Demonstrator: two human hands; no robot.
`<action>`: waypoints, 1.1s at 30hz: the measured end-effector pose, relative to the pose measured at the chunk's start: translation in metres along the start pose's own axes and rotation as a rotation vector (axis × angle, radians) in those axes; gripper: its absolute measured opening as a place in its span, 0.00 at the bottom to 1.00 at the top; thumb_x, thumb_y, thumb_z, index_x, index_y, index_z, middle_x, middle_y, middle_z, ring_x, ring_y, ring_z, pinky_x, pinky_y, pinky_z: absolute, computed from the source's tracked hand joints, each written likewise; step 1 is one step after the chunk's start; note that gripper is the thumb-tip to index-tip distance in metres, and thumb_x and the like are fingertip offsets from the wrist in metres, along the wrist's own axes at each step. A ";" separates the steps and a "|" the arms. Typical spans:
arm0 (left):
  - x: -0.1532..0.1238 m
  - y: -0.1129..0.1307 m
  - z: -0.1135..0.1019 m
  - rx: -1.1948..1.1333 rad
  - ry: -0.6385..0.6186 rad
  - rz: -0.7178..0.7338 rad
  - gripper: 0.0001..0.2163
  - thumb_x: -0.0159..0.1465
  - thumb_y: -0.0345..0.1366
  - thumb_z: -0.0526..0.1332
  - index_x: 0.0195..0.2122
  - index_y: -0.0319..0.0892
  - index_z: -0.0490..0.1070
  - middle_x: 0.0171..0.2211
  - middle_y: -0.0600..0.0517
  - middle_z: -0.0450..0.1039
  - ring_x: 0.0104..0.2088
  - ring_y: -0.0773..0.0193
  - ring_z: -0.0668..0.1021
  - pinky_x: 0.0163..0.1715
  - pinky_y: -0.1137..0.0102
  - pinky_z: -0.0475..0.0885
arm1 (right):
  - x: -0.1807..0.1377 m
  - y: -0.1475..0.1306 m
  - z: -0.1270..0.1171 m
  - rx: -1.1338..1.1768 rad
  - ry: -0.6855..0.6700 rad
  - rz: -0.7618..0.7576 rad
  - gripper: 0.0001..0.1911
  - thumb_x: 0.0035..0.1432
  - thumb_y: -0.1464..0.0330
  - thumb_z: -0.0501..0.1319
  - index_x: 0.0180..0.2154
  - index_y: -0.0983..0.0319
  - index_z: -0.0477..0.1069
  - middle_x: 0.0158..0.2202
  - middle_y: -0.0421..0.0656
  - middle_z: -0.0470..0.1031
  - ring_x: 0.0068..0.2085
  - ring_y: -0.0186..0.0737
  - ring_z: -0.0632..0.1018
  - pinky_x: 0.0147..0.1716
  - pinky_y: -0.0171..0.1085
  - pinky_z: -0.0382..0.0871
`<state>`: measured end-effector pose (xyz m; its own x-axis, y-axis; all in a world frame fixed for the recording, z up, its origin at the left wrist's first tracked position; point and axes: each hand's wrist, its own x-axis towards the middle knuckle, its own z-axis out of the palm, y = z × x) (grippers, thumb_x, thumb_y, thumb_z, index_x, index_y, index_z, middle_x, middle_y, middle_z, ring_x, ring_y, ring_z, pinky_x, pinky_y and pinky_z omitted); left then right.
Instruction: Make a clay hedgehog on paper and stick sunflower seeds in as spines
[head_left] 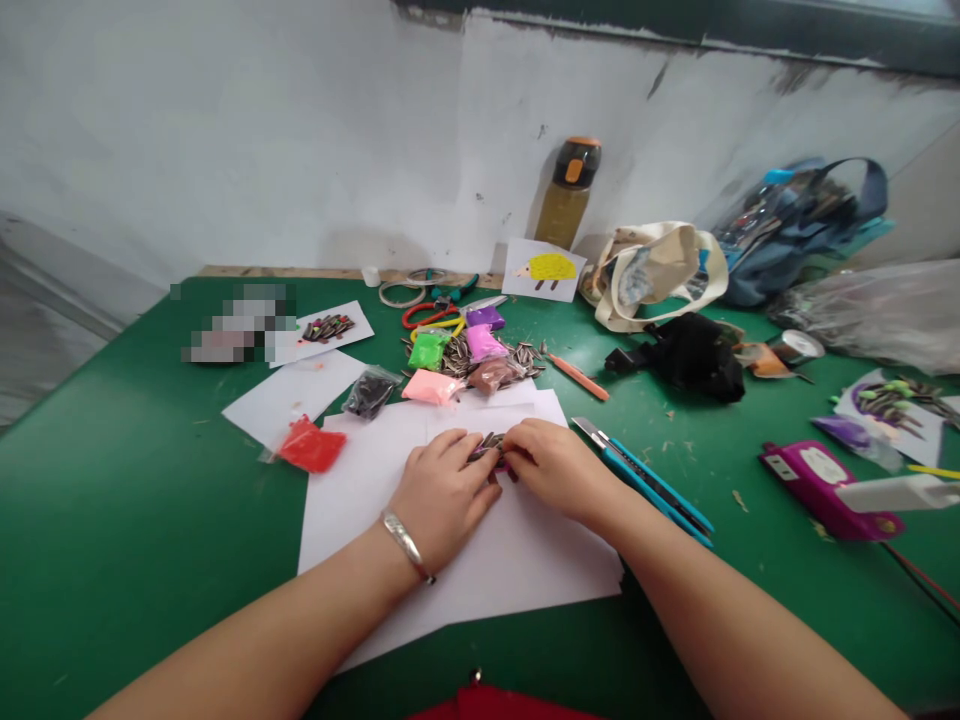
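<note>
A small patch of dark striped sunflower seeds (490, 449) lies on white paper (540, 560), partly hidden by my fingers. My left hand (448, 490), with a silver bangle at the wrist, rests on the paper with fingers stretched out along the patch's left side. At the patch's right edge, my right hand (551, 462) is closed in a pinch; whatever is between its fingertips is hidden. Beyond the hands, a pile of sunflower seeds (455, 356) lies among bags of green clay (429, 350), pink clay (486, 343), peach clay (433, 387) and brown clay (496, 376).
A teal utility knife (652, 482) with its blade out lies beside my right forearm. Red clay (311, 445) and a black bag (371, 391) sit left. Scissors (429, 315), a bottle (568, 195) and a hedgehog picture (544, 270) stand behind. A magenta device (825, 490) is right.
</note>
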<state>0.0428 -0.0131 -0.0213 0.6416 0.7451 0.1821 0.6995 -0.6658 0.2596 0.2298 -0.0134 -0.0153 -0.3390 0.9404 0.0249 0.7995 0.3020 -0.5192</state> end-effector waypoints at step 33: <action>-0.002 0.003 0.000 0.054 -0.020 0.001 0.16 0.65 0.38 0.55 0.52 0.43 0.70 0.54 0.46 0.69 0.54 0.49 0.68 0.47 0.54 0.69 | -0.001 0.003 -0.009 -0.044 -0.058 0.039 0.06 0.57 0.73 0.56 0.29 0.61 0.70 0.30 0.40 0.71 0.33 0.34 0.70 0.32 0.32 0.57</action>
<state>0.0438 -0.0168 -0.0206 0.6483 0.7436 0.1636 0.7143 -0.6684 0.2074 0.2372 -0.0122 -0.0093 -0.3347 0.9413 -0.0446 0.8332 0.2735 -0.4806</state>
